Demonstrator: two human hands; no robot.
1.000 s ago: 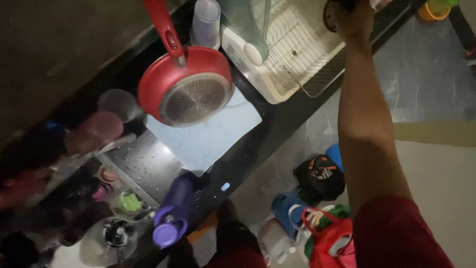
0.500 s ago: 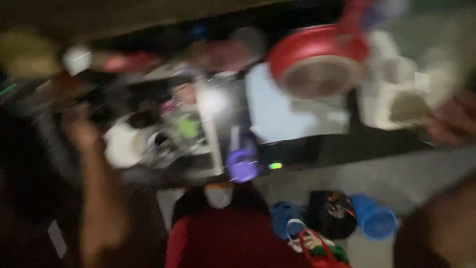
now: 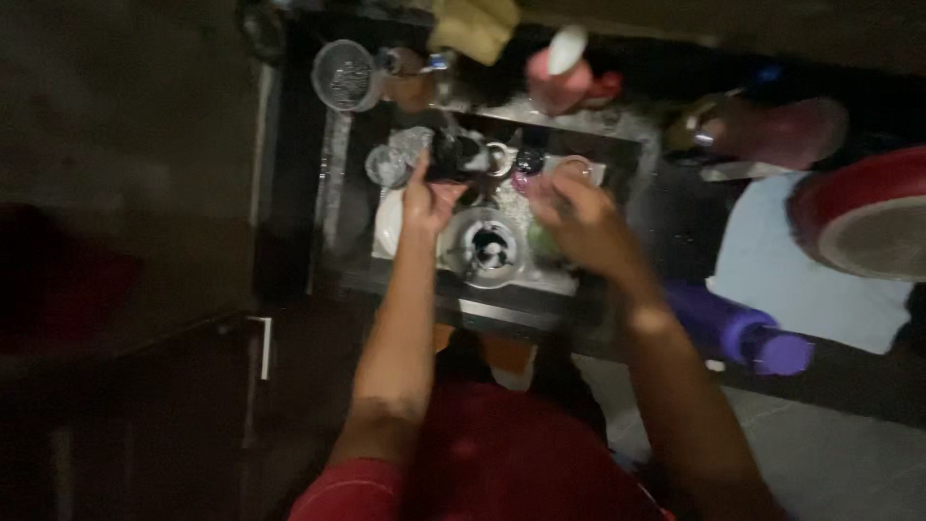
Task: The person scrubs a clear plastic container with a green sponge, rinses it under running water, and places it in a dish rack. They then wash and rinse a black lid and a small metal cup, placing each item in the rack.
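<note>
Dim sink [image 3: 617,145] full of unwashed dishes is reached into, a dark cup [image 3: 458,154] being gripped by the left hand [image 3: 429,198] above a steel bowl [image 3: 487,249], while the right hand's [image 3: 579,217] curled hold cannot be told.

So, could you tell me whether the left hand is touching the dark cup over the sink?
Touching: the head view shows the left hand gripping the dark cup.

A dark cup [image 3: 459,154] – maybe a mug, it is blurry – sits in the left hand [image 3: 428,198] over the full sink [image 3: 617,145].
</note>
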